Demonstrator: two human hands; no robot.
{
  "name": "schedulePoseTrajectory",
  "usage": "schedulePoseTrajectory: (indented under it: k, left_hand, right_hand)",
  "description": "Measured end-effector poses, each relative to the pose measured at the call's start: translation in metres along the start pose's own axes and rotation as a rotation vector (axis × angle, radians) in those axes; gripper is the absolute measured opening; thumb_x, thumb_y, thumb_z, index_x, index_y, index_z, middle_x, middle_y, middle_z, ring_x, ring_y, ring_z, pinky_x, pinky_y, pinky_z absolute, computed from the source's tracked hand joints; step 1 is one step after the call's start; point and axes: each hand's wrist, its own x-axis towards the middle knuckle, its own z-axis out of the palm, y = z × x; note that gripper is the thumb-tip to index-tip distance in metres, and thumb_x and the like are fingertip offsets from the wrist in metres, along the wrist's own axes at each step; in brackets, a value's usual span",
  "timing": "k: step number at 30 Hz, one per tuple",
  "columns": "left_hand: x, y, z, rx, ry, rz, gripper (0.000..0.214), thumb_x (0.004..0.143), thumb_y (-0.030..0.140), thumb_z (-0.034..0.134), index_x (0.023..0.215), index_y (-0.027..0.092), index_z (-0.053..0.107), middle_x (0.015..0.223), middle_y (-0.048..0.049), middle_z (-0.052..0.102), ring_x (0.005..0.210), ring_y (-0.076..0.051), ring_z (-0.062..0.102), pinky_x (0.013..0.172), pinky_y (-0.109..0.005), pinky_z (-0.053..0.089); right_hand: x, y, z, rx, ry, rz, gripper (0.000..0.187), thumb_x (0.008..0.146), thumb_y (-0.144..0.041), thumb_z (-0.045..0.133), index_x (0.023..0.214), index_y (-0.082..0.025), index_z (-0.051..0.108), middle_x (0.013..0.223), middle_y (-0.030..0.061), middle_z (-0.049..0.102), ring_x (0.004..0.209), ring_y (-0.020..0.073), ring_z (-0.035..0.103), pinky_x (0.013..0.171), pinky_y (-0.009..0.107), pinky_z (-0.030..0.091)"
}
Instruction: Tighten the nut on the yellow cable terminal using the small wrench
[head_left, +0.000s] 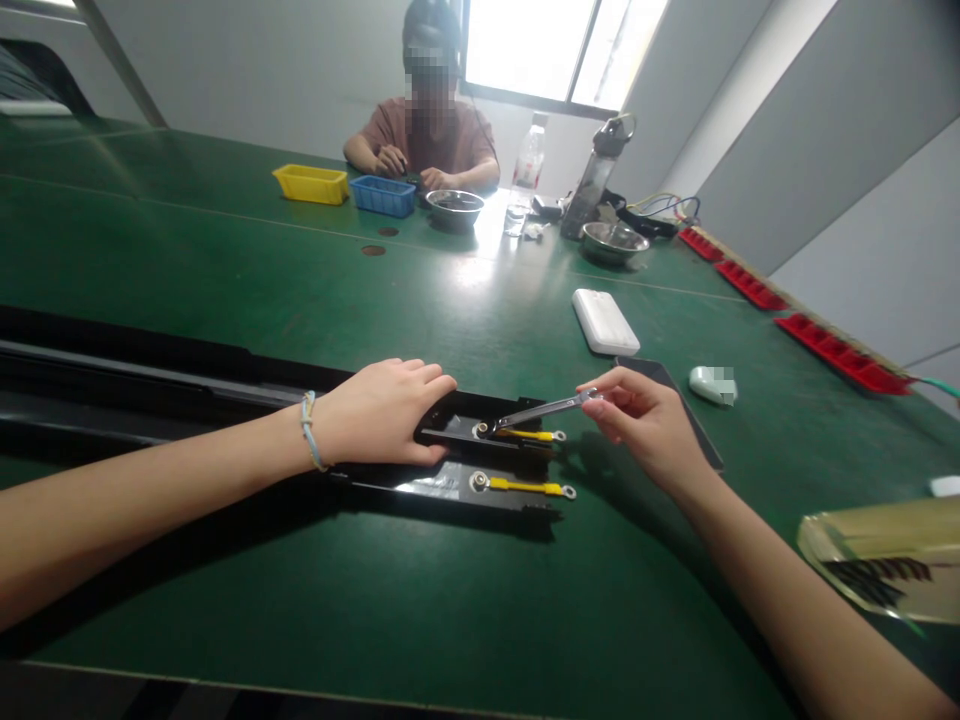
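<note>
My left hand [394,410] lies over a long black metal channel [495,510], its fingers wrapped over the far side and its thumb on the near side. Between the finger and thumb of my right hand [637,410] is a wrench [544,408], its far end at the nut [481,430] on the channel's back strip. From that nut runs a short yellow wire [532,435] with a ring terminal. A second yellow wire [525,487] is fixed by another nut [478,482] on the near strip, its free ring terminal past the channel's end.
Beyond the channel are a white power bank [604,322], a dark flat slab [679,410] and a pale mouse-like object [712,384]. Across the green table [300,590], a person sits behind a yellow bin [311,185], a blue bin [382,196], metal bowls [456,208] and bottles [527,170]. Red trays [840,353] line the right edge.
</note>
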Motion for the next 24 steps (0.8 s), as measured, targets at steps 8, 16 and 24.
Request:
schedulePoseTrajectory:
  k: [8,16,24]
  left_hand:
    - [0.0,0.0,0.0,0.001,-0.002,-0.01,0.051,0.073,0.052,0.057,0.11,0.017,0.053,0.096,-0.0071,0.062,0.084,-0.022,0.058,0.075,-0.034,0.045]
    - [0.001,-0.001,0.002,0.007,0.018,0.007,0.051,0.074,0.051,0.056,0.111,0.016,0.053,0.093,-0.0063,0.061,0.082,-0.023,0.058,0.074,-0.035,0.046]
    - [0.0,0.0,0.0,0.009,0.008,0.005,0.052,0.075,0.052,0.056,0.111,0.015,0.053,0.095,-0.0071,0.061,0.083,-0.023,0.058,0.075,-0.035,0.046]
  right_hand:
    - [-0.012,-0.017,0.007,-0.053,-0.021,-0.055,0.025,0.064,-0.032,0.078,0.065,-0.019,0.056,0.056,-0.0023,0.056,0.049,0.0094,0.046,0.044,0.021,0.034]
    - [-0.026,-0.027,0.02,-0.06,-0.056,-0.112,0.03,0.064,-0.033,0.078,0.059,-0.02,0.051,0.054,-0.0024,0.052,0.055,0.0125,0.049,0.05,0.024,0.038]
    - [-0.011,-0.017,0.006,-0.038,0.003,-0.028,0.023,0.065,-0.032,0.076,0.067,-0.019,0.058,0.052,-0.004,0.051,0.047,0.0099,0.043,0.044,0.022,0.032]
